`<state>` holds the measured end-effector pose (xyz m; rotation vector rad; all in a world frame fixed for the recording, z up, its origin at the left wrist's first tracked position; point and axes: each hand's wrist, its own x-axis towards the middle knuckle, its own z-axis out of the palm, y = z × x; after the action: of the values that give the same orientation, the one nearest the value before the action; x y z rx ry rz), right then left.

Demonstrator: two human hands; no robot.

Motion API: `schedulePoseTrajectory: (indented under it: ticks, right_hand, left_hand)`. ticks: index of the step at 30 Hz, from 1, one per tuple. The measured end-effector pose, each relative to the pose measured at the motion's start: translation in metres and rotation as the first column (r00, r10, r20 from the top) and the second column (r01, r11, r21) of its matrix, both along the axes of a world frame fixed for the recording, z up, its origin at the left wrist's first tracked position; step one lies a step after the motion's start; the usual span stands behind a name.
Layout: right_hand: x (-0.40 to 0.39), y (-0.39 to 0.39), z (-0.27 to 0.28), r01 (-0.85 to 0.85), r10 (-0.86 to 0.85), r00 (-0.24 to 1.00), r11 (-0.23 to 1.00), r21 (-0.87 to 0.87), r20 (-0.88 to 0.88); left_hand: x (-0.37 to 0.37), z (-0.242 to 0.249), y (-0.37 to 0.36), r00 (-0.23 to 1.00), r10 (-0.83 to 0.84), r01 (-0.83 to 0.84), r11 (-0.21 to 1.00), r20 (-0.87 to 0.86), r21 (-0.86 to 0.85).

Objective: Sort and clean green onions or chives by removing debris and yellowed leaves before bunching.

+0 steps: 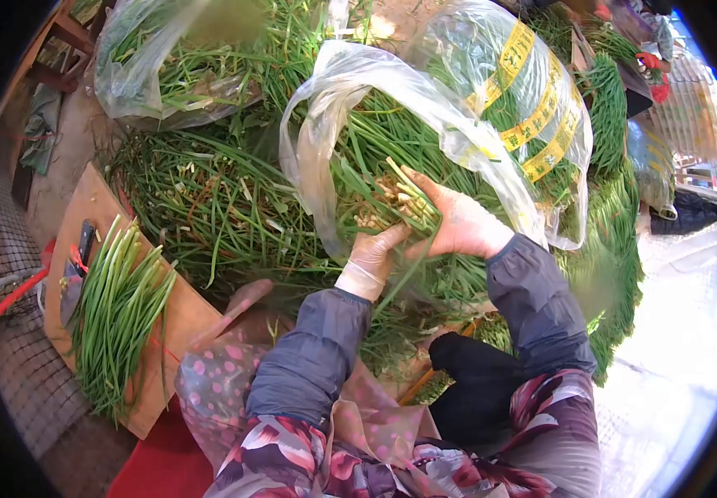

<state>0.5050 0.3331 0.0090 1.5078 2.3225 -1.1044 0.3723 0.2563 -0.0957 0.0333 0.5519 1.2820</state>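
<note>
My right hand (466,220), in a thin translucent glove, is wrapped round a small bunch of chives (412,199), their pale cut ends pointing up and to the left. Gloved as well, my left hand (371,257) is closed at the lower left of that bunch, thumb and fingers on its root ends; what exactly they pinch is partly hidden. Both hands are over the mouth of an open clear plastic bag (325,83) filled with more chives (391,137).
At left, a wooden board (188,303) carries a pile of trimmed chives (122,311) beside a black-handled knife (86,241). Loose trimmings (217,207) lie in a heap. Another full bag (524,100) with yellow printed tape stands behind; a bag (142,75) sits upper left.
</note>
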Motion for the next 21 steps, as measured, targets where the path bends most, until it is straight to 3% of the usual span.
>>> schedulePoseTrajectory:
  ticks: [4,5,6,8,9,10,12,14,16,18,20,21]
  right_hand:
    - [0.014,-0.009,0.021,-0.036,0.056,0.985,0.992,0.122,-0.163]
    - [0.013,-0.011,0.020,0.405,-0.607,0.636,0.788,-0.463,-0.476]
    - [0.014,-0.012,0.019,0.301,-0.974,-0.041,0.201,-0.932,-0.223]
    - [0.051,-0.002,0.026,-0.082,-0.955,-0.159,0.264,-0.961,-0.248]
    - [0.057,-0.011,0.042,0.425,-0.762,0.242,0.640,-0.640,-0.601]
    - [0.063,-0.020,0.057,0.558,-0.460,0.710,0.829,0.028,-0.533]
    - [0.098,-0.023,0.065,0.656,-0.490,0.635,0.750,0.082,-0.597]
    - [0.124,-0.030,0.084,0.740,-0.525,0.525,0.670,0.055,-0.670]
    - [0.146,-0.033,0.115,0.736,-0.459,0.555,0.659,0.154,-0.694]
    - [0.178,-0.044,0.143,0.875,-0.536,0.399,0.466,0.133,-0.744]
    - [0.239,-0.054,0.170,0.873,-0.450,0.459,0.388,0.295,-0.766]
    - [0.247,-0.063,0.190,0.873,-0.428,0.442,0.408,0.268,-0.788]
  left_hand:
    - [0.010,0.029,0.003,0.988,-0.053,0.073,0.989,-0.148,0.131]
    - [0.011,0.033,0.001,0.994,-0.036,0.046,0.995,-0.103,0.089]
    - [0.010,0.033,0.001,0.994,-0.038,0.048,0.994,-0.099,0.096]
    - [0.007,0.022,0.003,0.984,0.017,0.001,0.995,-0.179,0.098]
    - [0.005,0.012,0.001,0.985,0.019,-0.014,0.999,-0.172,0.029]
    - [0.001,0.009,0.000,0.985,0.013,-0.007,0.999,-0.171,0.036]
    - [-0.007,0.001,0.002,0.999,0.033,-0.042,0.970,-0.042,-0.241]
    - [-0.010,-0.031,0.005,0.980,0.201,-0.200,0.963,-0.014,-0.183]
    - [-0.023,-0.040,0.011,0.972,0.225,-0.235,0.932,-0.067,-0.274]
    - [-0.035,-0.054,0.017,0.986,0.164,-0.158,0.951,0.003,-0.265]
    - [-0.030,-0.033,0.030,0.983,0.168,-0.183,0.931,-0.074,-0.317]
    - [-0.025,-0.023,0.038,0.982,0.145,-0.174,0.950,-0.124,-0.258]
